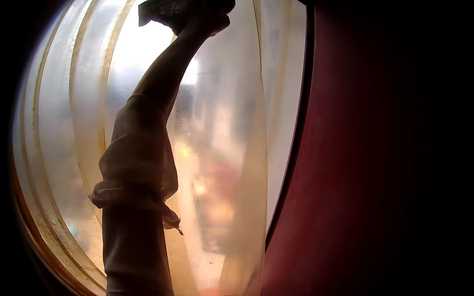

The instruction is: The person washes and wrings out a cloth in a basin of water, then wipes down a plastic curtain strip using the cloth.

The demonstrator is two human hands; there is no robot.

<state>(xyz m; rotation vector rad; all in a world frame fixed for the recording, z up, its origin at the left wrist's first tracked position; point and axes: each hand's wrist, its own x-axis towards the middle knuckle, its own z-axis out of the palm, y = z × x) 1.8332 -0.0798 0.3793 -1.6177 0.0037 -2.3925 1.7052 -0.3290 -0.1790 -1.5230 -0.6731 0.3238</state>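
Note:
My left hand (215,23) is raised at the top of the view, closed on a dark cloth (165,14) that hangs out to its left. Hand and cloth are in silhouette, and the individual fingers are hard to make out. Behind them hang translucent plastic strips (222,113) with yellowish overlapping edges; whether the cloth touches them I cannot tell. A loose sleeve (140,143) is bunched around the raised arm, with a knotted or gathered end near the elbow. My right hand is out of view.
A dark red panel (340,148) stands on the right, bordered by a black vertical edge (295,148). More curved strips (54,123) line the left side. Bright light and blurred coloured shapes show through the plastic.

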